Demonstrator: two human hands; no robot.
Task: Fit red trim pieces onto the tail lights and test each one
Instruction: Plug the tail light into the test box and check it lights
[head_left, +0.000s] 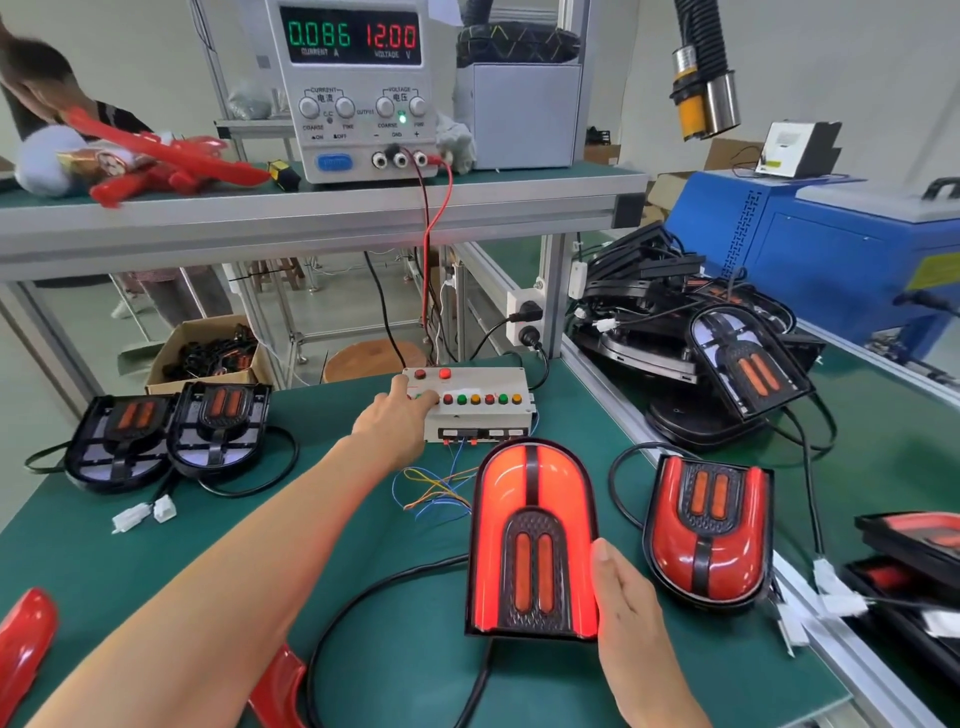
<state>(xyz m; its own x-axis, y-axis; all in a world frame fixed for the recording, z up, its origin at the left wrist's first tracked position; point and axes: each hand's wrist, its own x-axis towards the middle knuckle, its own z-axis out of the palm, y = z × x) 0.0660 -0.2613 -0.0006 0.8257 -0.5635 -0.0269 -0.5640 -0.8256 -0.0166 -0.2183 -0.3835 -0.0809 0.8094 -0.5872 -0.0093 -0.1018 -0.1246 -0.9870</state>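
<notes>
- Centrally, on the green mat (363, 561), a lit tail light (532, 540) glowing red, its red trim fitted, lying flat just in front of the switch box (475, 405).
- Left hand (397, 415) reaching to the switch box, fingers extended onto its row of coloured buttons, gripping nothing.
- Right hand (631, 613) laid open and flat against the right edge of the lit tail light, fingers straight, not closed around it.
- Just right of the lit tail light, a second tail light (709, 535) with red trim fitted, unlit.
- Far left of the switch box, two untrimmed tail lights (166, 431) side by side, touching, white connectors (143, 512) near them.
- Behind those two, a cardboard box (208, 353) holding a tangle of black cables or parts; too small to tell which.
- Left and nearer than the lit tail light, loose red trim pieces (23, 644) at the frame's bottom edge.
- Above the switch box on the shelf, a power supply (358, 88) reading 0.086 and 12.00.
- Right of the switch box, a heap of black tail lights (691, 338) with wiring.
</notes>
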